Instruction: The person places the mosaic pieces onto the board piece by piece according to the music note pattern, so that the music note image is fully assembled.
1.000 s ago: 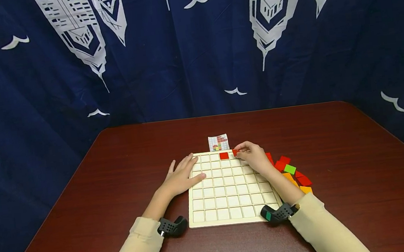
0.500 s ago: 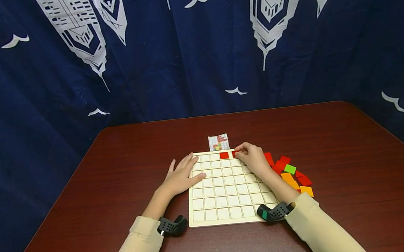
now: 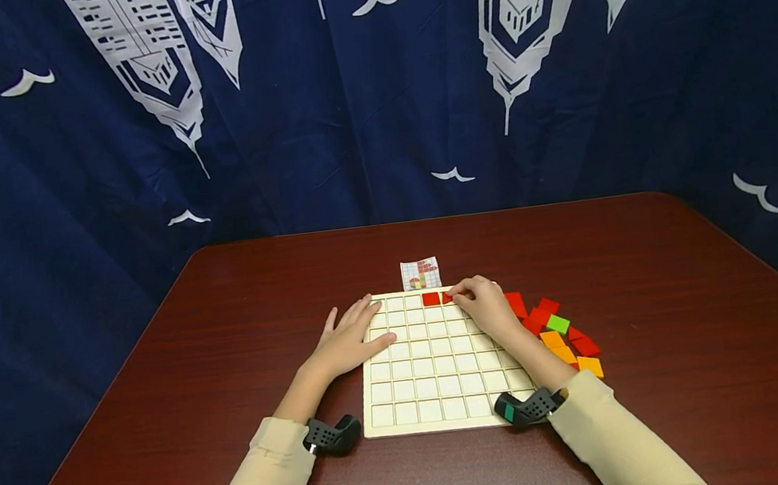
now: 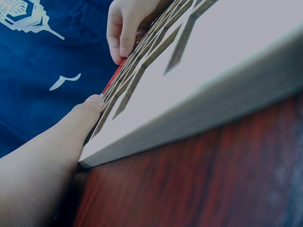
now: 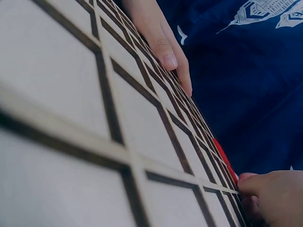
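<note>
A pale wooden grid board (image 3: pixel 428 412) lies on the table, and a red square tile (image 3: pixel 431 299) sits in its far row. My right hand (image 3: pixel 488 307) pinches a small red tile (image 3: pixel 446 297) in the cell just right of that square. The tile looks triangular, but fingertips cover part of it. My left hand (image 3: pixel 346 345) rests on the board's left edge with fingers spread and thumb over the frame. In the left wrist view, the left thumb (image 4: pixel 90 111) lies at the board's edge. The right wrist view shows the right fingertips at the red strip of tiles (image 5: pixel 226 158).
Loose red tiles (image 3: pixel 584 343), orange tiles (image 3: pixel 590 366) and a green tile (image 3: pixel 558 324) lie right of the board, close to the right forearm. A small printed card (image 3: pixel 420 274) with a coloured grid pattern lies beyond the far edge. A dark blue curtain (image 3: pixel 362 133) hangs behind the table.
My right hand has shifted slightly left and down, bringing the small red tile nearer the red square, into the neighbouring cell. My left hand has stayed in place.
</note>
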`<state>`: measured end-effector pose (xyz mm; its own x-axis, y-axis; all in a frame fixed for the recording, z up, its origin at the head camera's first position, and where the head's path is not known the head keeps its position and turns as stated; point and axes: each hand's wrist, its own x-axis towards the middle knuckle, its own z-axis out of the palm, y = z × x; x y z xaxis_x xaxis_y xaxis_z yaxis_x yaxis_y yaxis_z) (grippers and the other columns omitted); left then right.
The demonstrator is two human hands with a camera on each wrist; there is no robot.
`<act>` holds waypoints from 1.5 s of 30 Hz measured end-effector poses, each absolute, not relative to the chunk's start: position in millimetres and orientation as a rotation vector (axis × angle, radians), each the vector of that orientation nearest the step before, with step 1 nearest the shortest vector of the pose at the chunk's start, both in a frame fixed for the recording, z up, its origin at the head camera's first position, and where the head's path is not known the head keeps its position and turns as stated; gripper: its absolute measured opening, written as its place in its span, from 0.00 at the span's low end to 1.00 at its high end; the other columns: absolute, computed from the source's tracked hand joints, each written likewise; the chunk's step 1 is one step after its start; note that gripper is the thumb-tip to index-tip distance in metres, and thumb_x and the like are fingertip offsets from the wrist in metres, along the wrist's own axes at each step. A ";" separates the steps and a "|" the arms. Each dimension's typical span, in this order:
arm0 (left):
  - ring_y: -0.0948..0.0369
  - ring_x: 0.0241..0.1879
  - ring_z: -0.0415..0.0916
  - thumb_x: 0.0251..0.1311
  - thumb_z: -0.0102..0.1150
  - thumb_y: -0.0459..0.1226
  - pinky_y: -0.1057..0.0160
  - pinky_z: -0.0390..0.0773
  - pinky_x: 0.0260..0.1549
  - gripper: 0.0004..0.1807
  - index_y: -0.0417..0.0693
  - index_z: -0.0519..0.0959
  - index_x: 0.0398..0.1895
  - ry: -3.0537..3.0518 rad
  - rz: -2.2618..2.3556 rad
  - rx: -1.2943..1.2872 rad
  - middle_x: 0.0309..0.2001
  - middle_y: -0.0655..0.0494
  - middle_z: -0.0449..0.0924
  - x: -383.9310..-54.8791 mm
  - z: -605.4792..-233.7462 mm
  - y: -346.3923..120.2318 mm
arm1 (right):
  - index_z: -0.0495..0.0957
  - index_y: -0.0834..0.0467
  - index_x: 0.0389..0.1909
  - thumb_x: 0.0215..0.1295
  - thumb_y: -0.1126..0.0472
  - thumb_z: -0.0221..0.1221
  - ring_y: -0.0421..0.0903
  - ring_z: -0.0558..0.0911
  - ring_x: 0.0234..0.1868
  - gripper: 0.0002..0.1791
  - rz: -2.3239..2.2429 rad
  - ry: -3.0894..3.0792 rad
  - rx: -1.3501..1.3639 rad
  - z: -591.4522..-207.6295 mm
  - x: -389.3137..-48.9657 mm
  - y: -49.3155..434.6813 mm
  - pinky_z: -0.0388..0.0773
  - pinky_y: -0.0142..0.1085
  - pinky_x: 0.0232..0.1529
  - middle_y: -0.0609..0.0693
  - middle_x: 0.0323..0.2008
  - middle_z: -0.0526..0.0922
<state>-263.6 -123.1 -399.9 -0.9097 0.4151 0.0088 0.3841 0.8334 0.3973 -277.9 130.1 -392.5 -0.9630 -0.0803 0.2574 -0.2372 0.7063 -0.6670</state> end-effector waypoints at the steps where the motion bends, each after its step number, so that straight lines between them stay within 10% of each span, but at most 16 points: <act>1: 0.57 0.72 0.40 0.59 0.41 0.63 0.45 0.30 0.67 0.40 0.57 0.50 0.71 2.933 0.613 0.638 0.73 0.57 0.41 -263.5 -400.0 -123.1 | 0.81 0.61 0.35 0.61 0.64 0.56 0.46 0.71 0.30 0.07 1.100 -2.704 0.252 -392.4 -277.7 129.9 0.66 0.31 0.31 0.55 0.33 0.76; 45: 0.57 0.72 0.41 0.58 0.41 0.63 0.45 0.31 0.67 0.40 0.57 0.51 0.71 2.939 0.606 0.639 0.73 0.57 0.41 -262.1 -397.8 -123.0 | 0.80 0.56 0.35 0.62 0.59 0.56 0.42 0.74 0.32 0.06 1.094 -2.674 0.365 -389.0 -262.3 165.5 0.71 0.28 0.32 0.50 0.34 0.77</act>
